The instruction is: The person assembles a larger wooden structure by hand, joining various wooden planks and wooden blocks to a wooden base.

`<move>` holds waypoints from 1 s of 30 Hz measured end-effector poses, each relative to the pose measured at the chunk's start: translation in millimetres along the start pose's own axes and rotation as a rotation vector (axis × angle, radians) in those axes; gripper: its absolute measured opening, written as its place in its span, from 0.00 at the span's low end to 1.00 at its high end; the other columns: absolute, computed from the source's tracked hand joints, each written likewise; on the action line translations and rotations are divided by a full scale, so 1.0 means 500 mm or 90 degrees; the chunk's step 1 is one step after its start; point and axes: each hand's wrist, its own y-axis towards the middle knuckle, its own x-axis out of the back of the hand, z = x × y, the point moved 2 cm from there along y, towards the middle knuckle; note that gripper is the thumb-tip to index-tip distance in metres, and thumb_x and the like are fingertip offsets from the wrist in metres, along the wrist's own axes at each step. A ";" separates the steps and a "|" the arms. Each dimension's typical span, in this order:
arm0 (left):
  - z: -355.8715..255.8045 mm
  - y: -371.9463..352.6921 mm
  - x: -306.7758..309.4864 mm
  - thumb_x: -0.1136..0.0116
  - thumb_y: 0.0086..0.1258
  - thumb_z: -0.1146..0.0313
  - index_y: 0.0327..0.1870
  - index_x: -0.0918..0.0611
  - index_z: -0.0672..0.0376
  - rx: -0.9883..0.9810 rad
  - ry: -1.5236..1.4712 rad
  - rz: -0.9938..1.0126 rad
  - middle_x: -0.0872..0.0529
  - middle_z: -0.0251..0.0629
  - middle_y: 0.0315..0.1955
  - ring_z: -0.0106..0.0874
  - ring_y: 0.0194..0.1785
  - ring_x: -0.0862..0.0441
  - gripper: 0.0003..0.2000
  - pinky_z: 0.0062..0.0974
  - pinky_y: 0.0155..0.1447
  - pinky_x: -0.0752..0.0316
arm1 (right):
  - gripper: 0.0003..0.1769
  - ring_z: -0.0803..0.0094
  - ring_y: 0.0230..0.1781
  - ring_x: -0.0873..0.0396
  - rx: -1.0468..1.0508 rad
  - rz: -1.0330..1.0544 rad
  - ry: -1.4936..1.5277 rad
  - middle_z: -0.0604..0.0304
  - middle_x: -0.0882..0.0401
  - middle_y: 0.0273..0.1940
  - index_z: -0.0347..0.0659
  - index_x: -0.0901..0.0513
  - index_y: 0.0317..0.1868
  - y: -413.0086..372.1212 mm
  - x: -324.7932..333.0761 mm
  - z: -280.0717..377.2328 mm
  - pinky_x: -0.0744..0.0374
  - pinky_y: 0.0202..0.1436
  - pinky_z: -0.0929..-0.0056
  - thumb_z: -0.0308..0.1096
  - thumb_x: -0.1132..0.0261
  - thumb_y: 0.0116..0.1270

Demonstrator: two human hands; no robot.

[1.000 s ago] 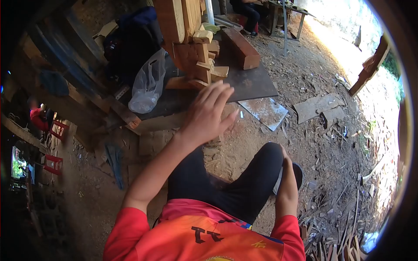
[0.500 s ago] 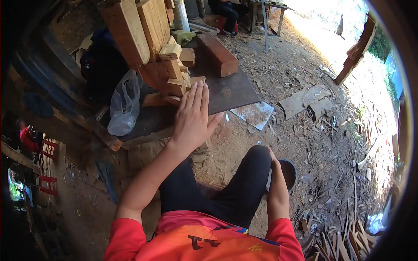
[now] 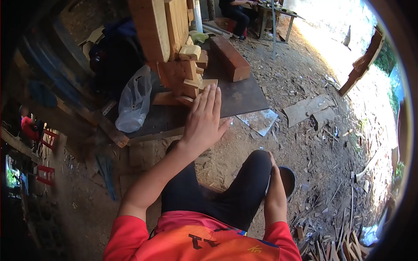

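Observation:
My left hand (image 3: 203, 117) is stretched out over the front edge of the dark tabletop (image 3: 248, 95), palm down, with the thumb apart from the fingers. Its fingertips lie at a small light wooden piece (image 3: 210, 82) beside a stack of wood blocks (image 3: 190, 53). Whether they press on that piece is hard to tell. My right hand (image 3: 272, 163) rests at the outer side of my right knee; only a part of it shows, and its fingers are mostly hidden.
A reddish wooden beam (image 3: 230, 58) lies on the tabletop. A clear plastic bag (image 3: 134, 102) is at its left. Beside my right knee is a dark round container (image 3: 287, 180). Wood scraps (image 3: 344, 243) cover the ground at lower right. A person (image 3: 237, 15) sits at the far table.
The view has shifted, so the table and wood blocks appear farther right and slightly lower. My left hand keeps its place at the small wooden piece.

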 end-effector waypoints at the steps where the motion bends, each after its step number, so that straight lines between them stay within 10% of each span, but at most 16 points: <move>1: 0.000 0.000 -0.001 0.41 0.78 0.45 0.80 0.37 0.73 0.000 0.001 0.000 0.35 0.59 0.79 0.49 0.83 0.37 0.43 0.46 0.84 0.43 | 0.32 0.63 0.50 0.13 0.002 -0.003 -0.002 0.52 0.11 0.52 0.33 0.18 0.62 0.000 0.003 -0.001 0.18 0.58 0.64 0.55 0.53 0.87; 19: -0.003 0.004 0.003 0.39 0.77 0.48 0.79 0.37 0.75 0.007 -0.021 0.005 0.36 0.62 0.79 0.52 0.83 0.39 0.42 0.49 0.84 0.43 | 0.32 0.64 0.42 0.13 0.106 -0.181 -0.097 0.53 0.09 0.45 0.31 0.17 0.57 0.153 0.190 -0.102 0.17 0.48 0.65 0.56 0.48 0.84; 30: 0.006 -0.037 0.107 0.32 0.73 0.60 0.78 0.30 0.60 -0.083 -0.222 -0.103 0.28 0.52 0.76 0.48 0.77 0.29 0.34 0.47 0.79 0.35 | 0.22 0.73 0.31 0.20 0.454 -0.486 -0.150 0.55 0.16 0.39 0.34 0.22 0.59 -0.133 -0.067 0.130 0.23 0.38 0.75 0.46 0.39 0.82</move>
